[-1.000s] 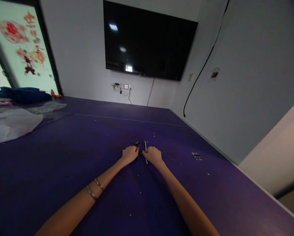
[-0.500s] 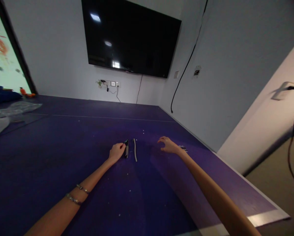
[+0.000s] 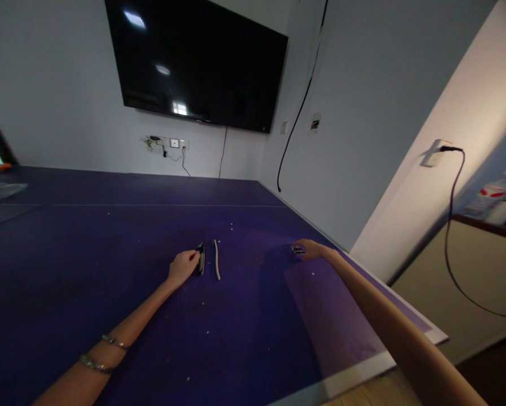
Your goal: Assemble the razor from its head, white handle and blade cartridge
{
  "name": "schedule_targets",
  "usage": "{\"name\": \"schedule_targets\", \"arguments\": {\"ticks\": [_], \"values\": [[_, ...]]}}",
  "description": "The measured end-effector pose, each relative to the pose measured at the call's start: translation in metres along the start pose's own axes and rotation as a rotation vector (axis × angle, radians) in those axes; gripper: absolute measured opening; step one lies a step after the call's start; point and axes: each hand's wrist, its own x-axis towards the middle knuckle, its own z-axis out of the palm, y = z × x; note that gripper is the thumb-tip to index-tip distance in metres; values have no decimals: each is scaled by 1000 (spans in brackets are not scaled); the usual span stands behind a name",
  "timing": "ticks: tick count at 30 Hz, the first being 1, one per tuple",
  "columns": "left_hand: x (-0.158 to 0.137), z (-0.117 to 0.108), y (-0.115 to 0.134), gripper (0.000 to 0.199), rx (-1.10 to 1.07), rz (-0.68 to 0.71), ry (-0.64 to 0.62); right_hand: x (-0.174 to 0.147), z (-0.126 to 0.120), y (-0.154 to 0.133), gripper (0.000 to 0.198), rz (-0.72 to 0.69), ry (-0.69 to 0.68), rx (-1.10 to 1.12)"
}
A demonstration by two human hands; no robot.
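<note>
Closed around a slim black-and-silver tool (image 3: pixel 201 260) is my left hand (image 3: pixel 183 267), resting low over the purple tabletop. The tool's exact kind is hard to make out. Just to its right lies a thin, slightly curved grey strip (image 3: pixel 217 260), apart from both hands. Farther right, my right hand (image 3: pixel 315 249) has its fingers curled round a small clear-and-dark packet (image 3: pixel 297 250) on the tabletop. Part of the packet is hidden by the fingers, and its contents are too small to tell.
The purple tabletop (image 3: pixel 121 270) carries scattered white specks and has a pale right edge. Clear plastic (image 3: pixel 1 190) lies at the far left. A television (image 3: pixel 202 62) hangs on the wall behind, with sockets (image 3: pixel 174 143) below. A black cable (image 3: pixel 297 118) dangles along the right wall.
My right hand has moved right and reached the small packet, its fingers now round it. My left hand stays on the tool. The view has turned to the right.
</note>
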Motion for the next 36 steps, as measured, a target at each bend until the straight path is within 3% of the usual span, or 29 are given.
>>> {"name": "schedule_targets", "arguments": {"ticks": [3, 9, 15, 22, 27, 36], "values": [[0, 0, 0, 38, 2, 7, -6, 4, 7, 13, 52, -79, -69, 41], [1, 1, -1, 38, 2, 7, -10, 13, 12, 19, 54, -71, -61, 44], [-1, -1, 1, 39, -23, 14, -11, 17, 9, 14, 48, 30, -68, 39], [-1, 0, 2, 39, -33, -3, -13, 19, 4, 12, 43, 51, -39, 49], [-1, 3, 0, 39, -43, -1, -5, 31, 2, -20, 48, -64, 4, 91], [-2, 6, 0, 38, -31, -10, 15, 64, -1, -128, 47, -368, -62, 154]]}}
